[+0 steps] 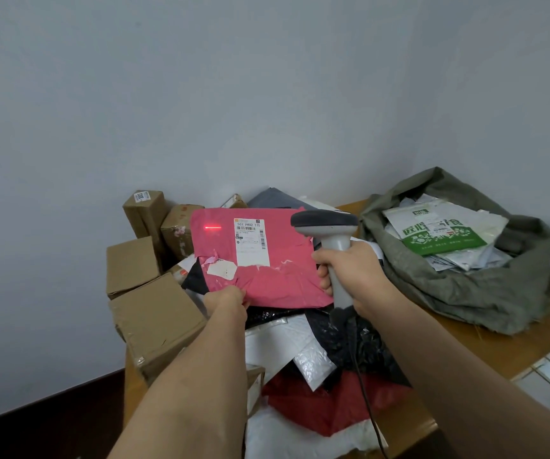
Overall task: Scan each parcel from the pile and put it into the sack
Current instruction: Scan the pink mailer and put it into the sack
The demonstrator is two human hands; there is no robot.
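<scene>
Pink parcel was up over the pile, left hand pinching its near edge. Right hand was wrapped round the barcode scanner, whose red line landed left of the label (off the barcode). Sack sat open to the right.
</scene>
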